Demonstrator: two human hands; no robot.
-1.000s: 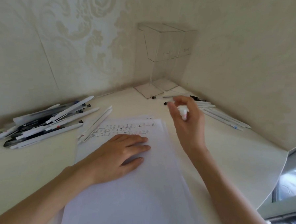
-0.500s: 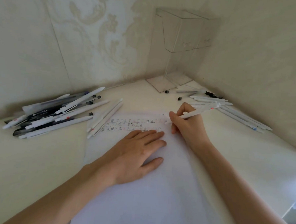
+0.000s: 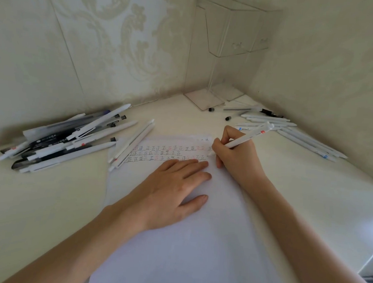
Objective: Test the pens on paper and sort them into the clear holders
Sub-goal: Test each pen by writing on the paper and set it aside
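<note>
**Table** (image 3: 37,209): pale top, set into a corner between two walls.

**Paper** (image 3: 176,238): white sheet running from the table's near edge toward its middle. The near part is bare. Rows of test marks (image 3: 165,153) in black and red cross the far end.

**Left hand** (image 3: 170,183): flat on the sheet just below the marks, fingers straight. Judged to be pinning the paper so it cannot slide under the nib.

**Right hand** (image 3: 238,159): just beside the left, not touching it, fingers curled round a white pen (image 3: 246,138) in a writing grip. The tip is down at the right end of the rows and the barrel slants away to the right. Judged step: testing this pen.

**Two pens** (image 3: 135,143): side by side across the sheet's far left corner.

**Pile of pens** (image 3: 62,139): black and white, heaped toward the table's left edge. Probably untested.

**Row of pens** (image 3: 290,129): white, roughly parallel, along the table's right edge. Possibly tested and awaiting sorting.

**Clear holders** (image 3: 230,33): on tall stands in the table's far corner. No pens visible inside.
</note>
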